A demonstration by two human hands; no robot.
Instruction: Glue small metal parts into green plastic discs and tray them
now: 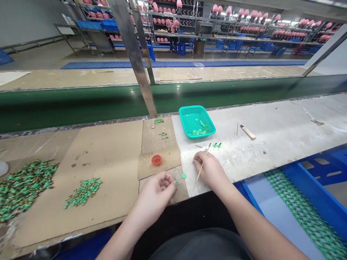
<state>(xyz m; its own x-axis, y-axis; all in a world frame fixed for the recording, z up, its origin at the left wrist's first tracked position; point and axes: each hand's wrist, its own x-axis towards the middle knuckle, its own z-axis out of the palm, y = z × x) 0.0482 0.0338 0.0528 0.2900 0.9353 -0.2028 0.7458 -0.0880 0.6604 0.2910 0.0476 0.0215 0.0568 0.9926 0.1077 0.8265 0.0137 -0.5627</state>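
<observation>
Low over the front edge of the table, my left hand (159, 189) is closed, pinching a small green piece (176, 182) between thumb and fingertips; most of that piece is hidden. A round green disc (184, 176) lies just right of those fingertips. My right hand (208, 166) is closed around a thin paintbrush (201, 169), its dark tip pointing up and away. Two green discs with small dark parts standing on them (217, 145) sit beyond that hand. A red cup (156, 160) of liquid stands on cardboard, beyond my left hand.
A turquoise basket (182, 121) with green discs stands at the back. Small green-and-gold pieces form a large pile (25, 186) and a smaller heap (83, 192) at left. A flat brush (248, 132) lies at right. A metal post (143, 83) rises behind; a blue crate (320, 187) holds green rows.
</observation>
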